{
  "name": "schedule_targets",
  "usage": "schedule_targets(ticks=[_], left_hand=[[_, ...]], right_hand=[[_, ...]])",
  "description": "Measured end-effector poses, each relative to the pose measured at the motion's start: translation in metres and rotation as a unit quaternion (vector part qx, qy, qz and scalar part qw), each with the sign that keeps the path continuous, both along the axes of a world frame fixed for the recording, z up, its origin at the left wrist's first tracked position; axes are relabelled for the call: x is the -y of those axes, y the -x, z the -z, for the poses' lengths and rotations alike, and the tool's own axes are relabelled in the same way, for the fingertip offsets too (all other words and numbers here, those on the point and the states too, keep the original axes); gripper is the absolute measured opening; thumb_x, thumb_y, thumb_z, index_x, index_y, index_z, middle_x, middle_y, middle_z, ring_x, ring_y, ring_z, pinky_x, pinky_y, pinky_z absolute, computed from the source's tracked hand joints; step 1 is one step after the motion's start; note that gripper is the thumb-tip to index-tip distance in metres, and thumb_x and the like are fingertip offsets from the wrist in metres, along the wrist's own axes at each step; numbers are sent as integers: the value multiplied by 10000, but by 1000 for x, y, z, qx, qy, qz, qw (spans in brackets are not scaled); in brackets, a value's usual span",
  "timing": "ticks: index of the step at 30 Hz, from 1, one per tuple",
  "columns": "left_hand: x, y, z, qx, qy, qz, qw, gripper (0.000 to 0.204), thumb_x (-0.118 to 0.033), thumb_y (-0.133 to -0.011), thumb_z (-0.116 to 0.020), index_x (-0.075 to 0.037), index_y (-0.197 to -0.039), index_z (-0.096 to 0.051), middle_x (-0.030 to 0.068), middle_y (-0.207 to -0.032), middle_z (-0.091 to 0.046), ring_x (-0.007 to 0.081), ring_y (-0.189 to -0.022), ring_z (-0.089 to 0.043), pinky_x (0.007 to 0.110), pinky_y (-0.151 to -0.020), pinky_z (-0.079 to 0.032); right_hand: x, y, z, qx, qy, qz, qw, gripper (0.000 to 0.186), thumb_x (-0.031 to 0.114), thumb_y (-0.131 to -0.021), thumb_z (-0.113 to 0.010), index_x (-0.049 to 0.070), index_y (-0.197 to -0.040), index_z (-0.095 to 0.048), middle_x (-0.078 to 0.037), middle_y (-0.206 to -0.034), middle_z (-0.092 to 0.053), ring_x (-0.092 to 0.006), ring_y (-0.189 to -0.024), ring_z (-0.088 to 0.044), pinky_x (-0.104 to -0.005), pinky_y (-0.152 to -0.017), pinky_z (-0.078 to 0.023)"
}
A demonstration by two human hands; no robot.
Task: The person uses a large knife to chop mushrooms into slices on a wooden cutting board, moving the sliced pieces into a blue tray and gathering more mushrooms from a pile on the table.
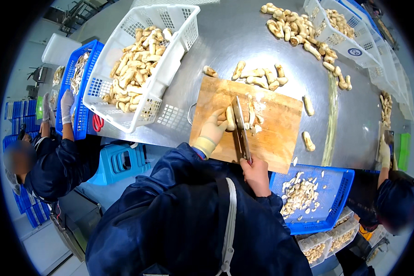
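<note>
A wooden cutting board [278,133] lies at the near edge of the steel table. My left hand [212,129], in a pale glove, is closed on a whole mushroom [230,118] at the board's left part. Bare, my right hand [256,175] grips the handle of a broad-bladed knife [242,126]. The blade stands on edge, pointing away from me, just right of that mushroom. Beyond the blade lie a thin mushroom slice [251,110] and small pale trimmings. Several whole mushrooms [257,73] rest along the board's far edge.
A white basket [107,87] full of mushrooms stands to the left. A blue crate [328,184] with cut pieces sits at the lower right. More mushrooms [294,25] are heaped at the far right by white baskets [340,43]. Co-workers [62,158] stand on both sides.
</note>
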State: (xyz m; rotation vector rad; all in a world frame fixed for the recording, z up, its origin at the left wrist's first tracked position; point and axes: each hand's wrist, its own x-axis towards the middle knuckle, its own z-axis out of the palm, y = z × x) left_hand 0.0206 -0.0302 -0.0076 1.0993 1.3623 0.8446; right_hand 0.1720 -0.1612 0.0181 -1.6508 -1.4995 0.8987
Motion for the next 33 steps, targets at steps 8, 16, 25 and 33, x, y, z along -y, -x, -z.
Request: schedule_targets(ticks=[8, 16, 25, 33], left_hand=[[4, 12, 10, -69, 70, 50, 994, 381, -129, -813, -686, 21, -1127, -533, 85, -890, -636, 120, -738, -602, 243, -623, -485], [3, 6, 4, -108, 71, 45, 991, 413, -199, -721, -777, 2, -992, -540, 88, -794, -609, 162, -691, -573, 302, -635, -476], [0, -3, -4, -82, 96, 35, 991, 463, -165, -698, -805, 13, -1018, -523, 49, -781, -591, 122, -687, -563, 259, -620, -475], [1, 3, 6, -151, 66, 65, 984, 456, -181, -706, -795, 1, -1027, -527, 72, -778, -611, 145, -668, -573, 282, -610, -478]], right_hand=[[-4, 6, -11, 22, 15, -15, 1000, 224, 185, -857, -586, -32, -907, -611, -56, -518, -533, -131, -413, -514, -289, -405, -406], [-18, 11, -62, -13, 198, 52, 979, 262, 205, -839, -587, -27, -955, -624, -97, -527, -531, -175, -468, -536, -319, -477, -410], [-19, 4, -94, 15, 277, 45, 960, 269, 169, -819, -587, -20, -1007, -624, -198, -575, -530, -337, -529, -541, -403, -534, -416], [-36, 7, -64, 16, 269, 34, 962, 244, 186, -828, -574, -56, -850, -603, -225, -582, -526, -378, -555, -545, -435, -538, -405]])
